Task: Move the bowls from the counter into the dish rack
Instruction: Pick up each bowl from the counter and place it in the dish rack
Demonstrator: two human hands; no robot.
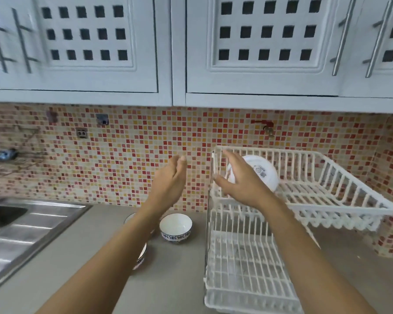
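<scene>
home kitchen, white wall cabinets, mosaic tile backsplash, steel sink, grey counter, white dish rack

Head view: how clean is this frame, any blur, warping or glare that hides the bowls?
Head view: motion blur softens the cabinet handles and lower dish rack; wide-angle warp bends the counter edges; lighting is even, with glare only on the sink. The left forearm hides most of two bowls; the third bowl is clear, and one bowl in the top tier is readable.
</scene>
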